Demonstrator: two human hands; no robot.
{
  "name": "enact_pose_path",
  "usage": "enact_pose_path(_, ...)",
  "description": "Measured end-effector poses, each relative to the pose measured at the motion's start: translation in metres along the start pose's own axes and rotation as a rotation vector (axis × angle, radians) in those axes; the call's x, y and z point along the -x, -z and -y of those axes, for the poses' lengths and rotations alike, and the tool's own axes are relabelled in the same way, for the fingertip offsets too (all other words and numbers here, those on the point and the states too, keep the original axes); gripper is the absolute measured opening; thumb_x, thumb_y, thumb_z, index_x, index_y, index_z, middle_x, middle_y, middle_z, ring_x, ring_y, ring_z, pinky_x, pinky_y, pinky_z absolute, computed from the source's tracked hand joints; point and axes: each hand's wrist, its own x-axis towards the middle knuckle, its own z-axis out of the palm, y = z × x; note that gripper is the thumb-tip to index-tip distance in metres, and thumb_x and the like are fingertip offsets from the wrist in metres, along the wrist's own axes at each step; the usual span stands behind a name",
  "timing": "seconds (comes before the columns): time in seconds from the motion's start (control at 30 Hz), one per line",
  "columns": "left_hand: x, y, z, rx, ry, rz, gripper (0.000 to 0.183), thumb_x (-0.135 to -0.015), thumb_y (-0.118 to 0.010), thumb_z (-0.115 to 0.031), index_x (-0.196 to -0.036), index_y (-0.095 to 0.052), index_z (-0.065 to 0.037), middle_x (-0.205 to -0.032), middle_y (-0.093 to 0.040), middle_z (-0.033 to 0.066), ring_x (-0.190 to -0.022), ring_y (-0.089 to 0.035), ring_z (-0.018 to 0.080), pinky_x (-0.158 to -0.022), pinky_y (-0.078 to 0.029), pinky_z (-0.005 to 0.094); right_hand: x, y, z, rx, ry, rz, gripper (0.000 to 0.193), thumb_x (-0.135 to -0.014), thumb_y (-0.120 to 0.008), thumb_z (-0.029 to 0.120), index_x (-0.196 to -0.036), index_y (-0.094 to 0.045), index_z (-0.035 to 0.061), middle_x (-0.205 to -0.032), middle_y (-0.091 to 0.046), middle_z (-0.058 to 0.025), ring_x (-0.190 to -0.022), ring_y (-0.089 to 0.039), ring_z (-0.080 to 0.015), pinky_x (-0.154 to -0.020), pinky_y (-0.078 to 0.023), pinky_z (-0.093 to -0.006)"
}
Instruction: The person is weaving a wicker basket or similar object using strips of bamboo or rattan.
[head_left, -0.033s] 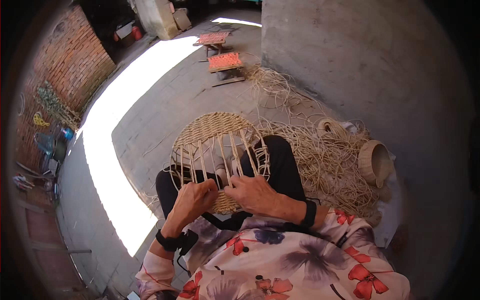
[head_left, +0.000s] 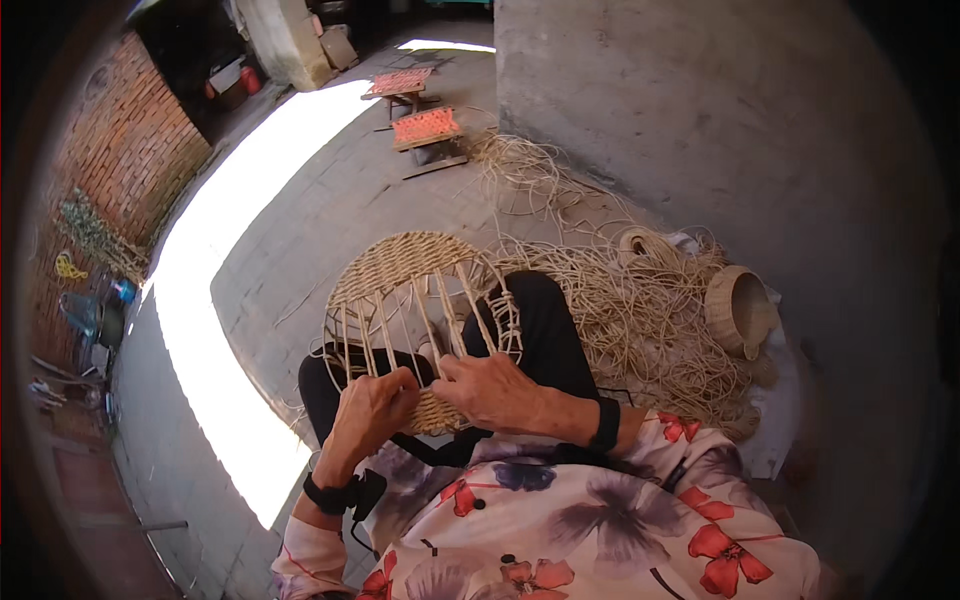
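On my lap rests an oval woven panel (head_left: pixel 405 262) of straw-coloured cord. Its far end is tightly woven, and bare lengthwise cords span the gap toward a second woven band (head_left: pixel 433 414) nearest me. My left hand (head_left: pixel 376 402) is closed at the left of this near band, knuckles up. Beside it, my right hand (head_left: pixel 488 388) is closed with thumb and fingers pinched at the cords where the gap meets the band. The two hands almost touch, and their fingertips are partly hidden, so which strand each grips cannot be made out.
A large tangle of loose cord (head_left: pixel 640 320) lies right of my knees, with a coiled roll (head_left: pixel 645 246) and a small woven basket (head_left: pixel 738 312) in it. Two low stools with red woven seats (head_left: pixel 426 126) stand ahead. A concrete wall (head_left: pixel 690 110) rises at the right.
The whole view has shifted a little, so the scene sits slightly further left. Both hands keep their hold at the near band, with little visible change in the weave.
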Motion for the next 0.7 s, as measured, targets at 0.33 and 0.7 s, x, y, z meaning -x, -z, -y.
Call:
enact_pose_path(0.33,-0.019,0.004,-0.009,0.069,0.21,-0.05,0.015,-0.083,-0.065,-0.011,-0.081,-0.066,0.004,-0.063,-0.065,0.0122,-0.057,-0.063,0.0191,-0.057,-0.049,0.0312,0.226,0.049,-0.218,-0.41,-1.279,-0.434,0.021,-0.089,-0.063,0.021,-0.096,-0.07,0.0023,-0.079,-0.069,-0.0067,-0.069,-0.062,-0.0137,-0.063,-0.05,-0.0318)
enact_pose_path(0.7,-0.023,0.005,0.01,-0.021,0.521,-0.063,0.017,-0.077,-0.07,-0.011,-0.078,-0.061,0.004,-0.066,-0.063,0.0091,-0.06,-0.058,0.0149,-0.058,-0.046,0.0296,0.342,-0.176,-0.275,-0.583,-1.512,-0.118,0.016,-0.089,-0.057,0.012,-0.095,-0.066,0.0004,-0.094,-0.068,-0.0145,-0.083,-0.064,-0.0319,-0.074,-0.05,-0.0429)
